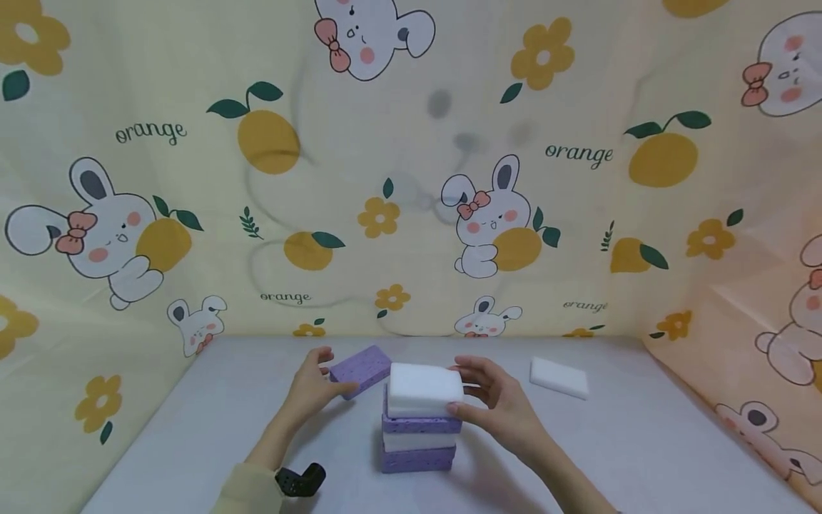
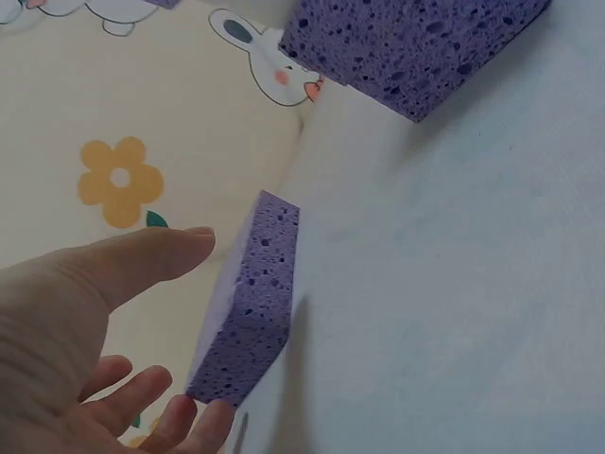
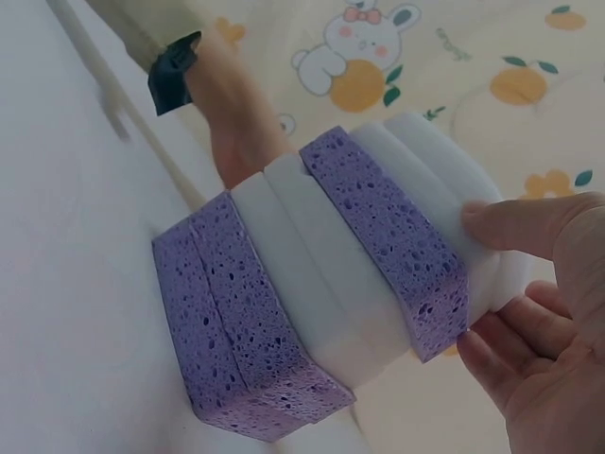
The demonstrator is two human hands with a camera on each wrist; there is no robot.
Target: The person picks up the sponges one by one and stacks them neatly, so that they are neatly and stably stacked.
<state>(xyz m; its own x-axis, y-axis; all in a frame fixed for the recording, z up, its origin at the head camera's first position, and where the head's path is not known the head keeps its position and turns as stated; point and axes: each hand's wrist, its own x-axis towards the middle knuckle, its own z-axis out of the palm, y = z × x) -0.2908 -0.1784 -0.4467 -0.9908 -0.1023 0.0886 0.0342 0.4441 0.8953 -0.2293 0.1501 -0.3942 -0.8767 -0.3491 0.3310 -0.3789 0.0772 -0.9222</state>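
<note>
A stack of purple and white sponges stands on the table, with a white sponge (image 1: pixel 425 389) on top. My right hand (image 1: pixel 501 403) holds that white sponge at its right end, the thumb (image 3: pixel 515 225) on the near side and the fingers round the far side. Beneath it come a purple sponge (image 3: pixel 388 236), white ones (image 3: pixel 307 255) and purple ones (image 3: pixel 236 312) at the bottom. Left of the stack a separate purple sponge (image 1: pixel 361 370) lies on the table. My left hand (image 1: pixel 311 385) spreads around its left end, thumb (image 2: pixel 161 260) raised off it and fingertips right at its edge.
One white sponge (image 1: pixel 559 378) lies apart at the right rear of the table (image 1: pixel 257 371). A patterned cloth backdrop (image 1: pixel 411 178) rises behind the table and along its sides. A black band (image 1: pixel 300 480) sits on my left wrist.
</note>
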